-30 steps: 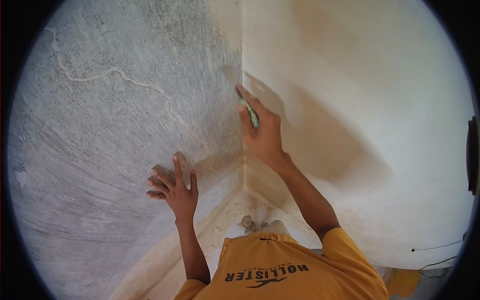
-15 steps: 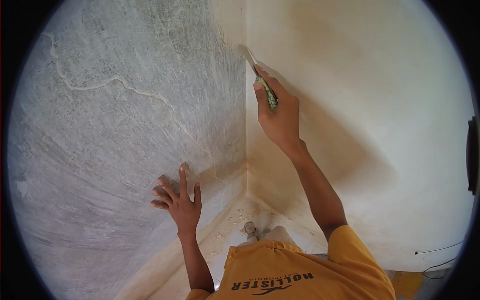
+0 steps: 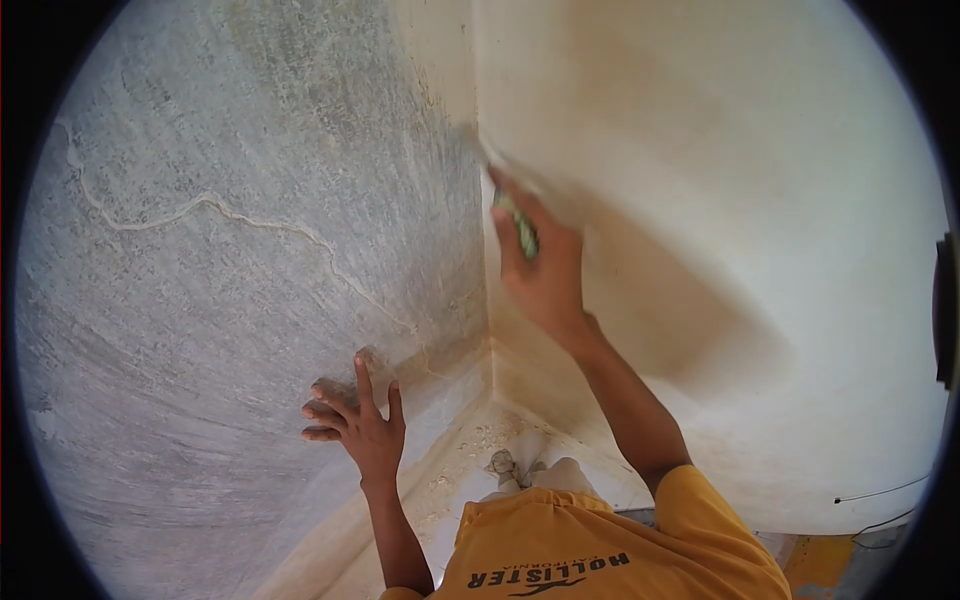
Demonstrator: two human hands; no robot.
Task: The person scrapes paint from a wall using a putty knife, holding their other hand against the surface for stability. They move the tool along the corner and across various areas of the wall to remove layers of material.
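Note:
My right hand (image 3: 545,280) grips the green patterned handle of a scraper (image 3: 518,225). Its thin blade is smeared by motion and points up toward the corner, overlapping the edge of the rough grey wall (image 3: 200,330). Lower down on that same wall, my left hand (image 3: 370,440) rests with fingers spread, holding nothing. A pale, winding crack line (image 3: 265,223) runs across the grey surface above it. The cream wall (image 3: 800,180) lies to the right, with my right arm's shadow on it.
Crumbs of debris (image 3: 480,440) lie on the floor where the walls meet. My foot (image 3: 502,462) stands close to that corner. At the lower right are thin cables (image 3: 880,492) and a yellow item (image 3: 820,563). A dark object (image 3: 943,310) shows at the right edge.
My right hand and the scraper appear lower and slightly left, with the blade now blurred. The walls have also shifted down in view. My left hand stays spread on the grey wall.

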